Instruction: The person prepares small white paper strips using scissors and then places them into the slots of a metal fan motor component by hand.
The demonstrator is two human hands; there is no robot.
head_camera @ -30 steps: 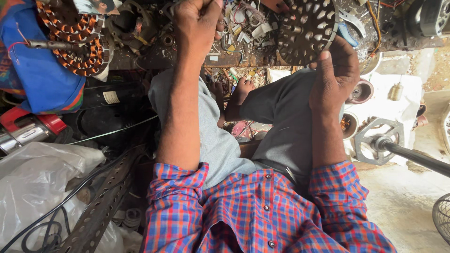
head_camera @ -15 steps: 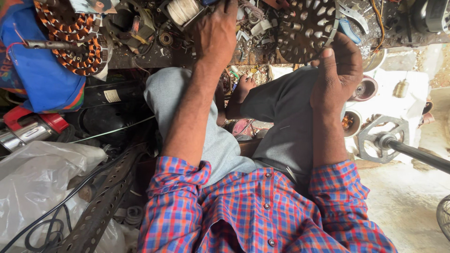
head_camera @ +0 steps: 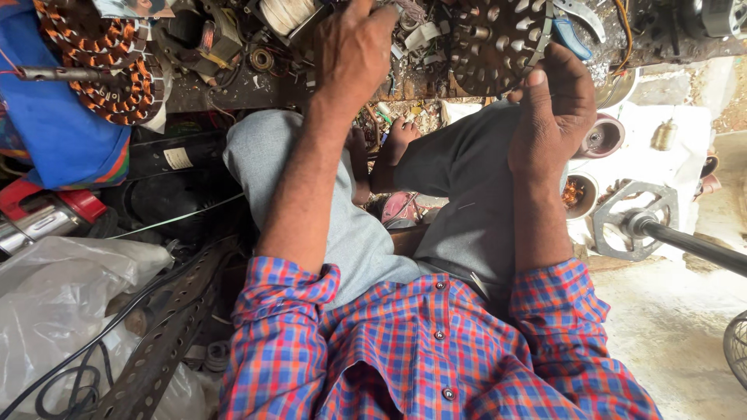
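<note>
I sit cross-legged in grey trousers (head_camera: 475, 210) and a checked shirt. My right hand (head_camera: 556, 97) grips the edge of a dark round metal disc (head_camera: 494, 43) full of holes, thumb pressed on its rim, at the top right of the cluttered bench (head_camera: 233, 85). My left hand (head_camera: 354, 54) reaches forward onto the bench among small parts, next to a white spool of cord (head_camera: 288, 14). Its fingertips are buried in the clutter, so what they touch is hidden.
A copper-wound stator (head_camera: 93, 62) lies on a blue cloth (head_camera: 54, 132) at top left. A red tool (head_camera: 47, 206), a clear plastic bag (head_camera: 54, 311), black cable and a perforated metal strip (head_camera: 167, 334) crowd the left. A handwheel on a shaft (head_camera: 634, 222) stands at right.
My left hand has shifted a little to the right along the bench, toward the white spool. My right hand keeps its hold on the disc.
</note>
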